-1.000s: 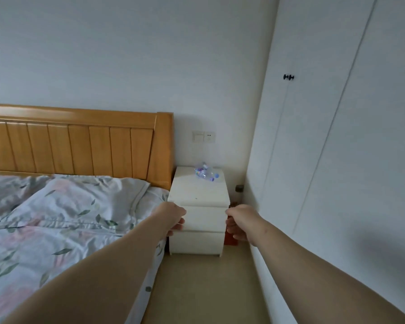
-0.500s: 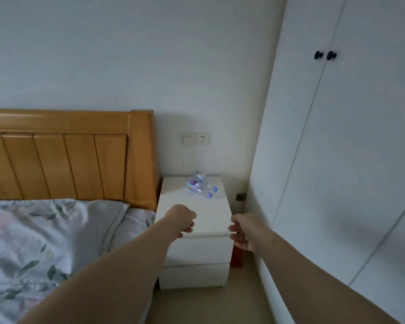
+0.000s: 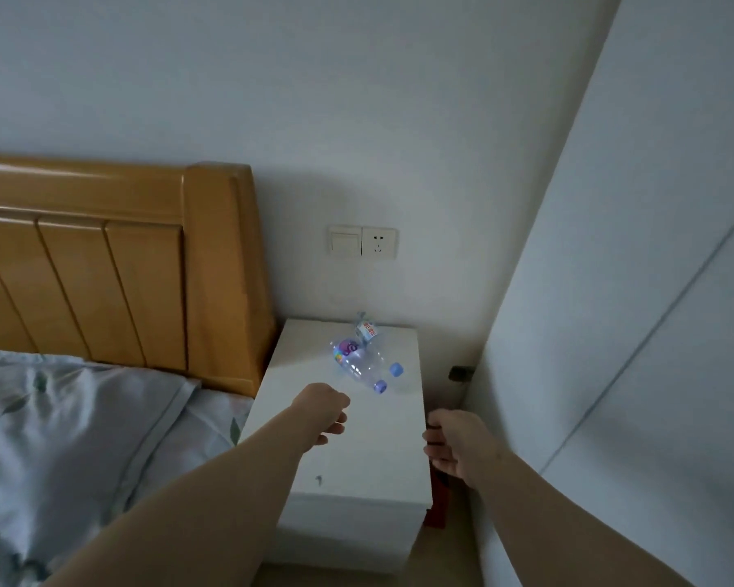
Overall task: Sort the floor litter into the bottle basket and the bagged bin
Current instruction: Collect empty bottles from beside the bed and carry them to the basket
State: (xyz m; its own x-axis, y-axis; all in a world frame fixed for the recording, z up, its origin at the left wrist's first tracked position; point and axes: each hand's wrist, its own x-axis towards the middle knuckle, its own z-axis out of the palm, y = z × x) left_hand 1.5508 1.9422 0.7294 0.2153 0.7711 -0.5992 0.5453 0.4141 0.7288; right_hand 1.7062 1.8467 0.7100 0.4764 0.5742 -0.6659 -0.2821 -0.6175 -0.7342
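I'm looking down at a white nightstand (image 3: 348,455) in the lower middle of the frame, wedged between the bed (image 3: 68,425) on the left and a wardrobe (image 3: 636,332) on the right. Two empty plastic bottles (image 3: 359,362) lie on its top toward the back, near the wall, crossing or touching each other; both have blue caps pointing to the lower right. I can't tell which rests on which. They look crushed and light, so I judge they were dropped there as litter and belong in the bottle basket. Neither the basket nor the bagged bin shows anywhere in frame.

My left hand (image 3: 323,410) reaches out over the nightstand top, forearm running up from the lower left, wrist straight. Its fingers are loosely curled with nothing in them, and the knuckles sit just short of the nearer blue cap, not touching it. I read this as the reach for the bottles, with the grasp not yet made.

My right hand (image 3: 454,446) hangs at the nightstand's right edge, over the gap beside the wardrobe, forearm coming in from the lower right. The fingers are half curled and slightly apart, palm turned inward; it appears to hold nothing, though the palm side is shadowed. Something red (image 3: 437,510) stands on the floor in that gap, mostly hidden by the nightstand.

With two bottles lying close, I judge one hand each would suit, pinching at the necks so the thin walls don't slip.
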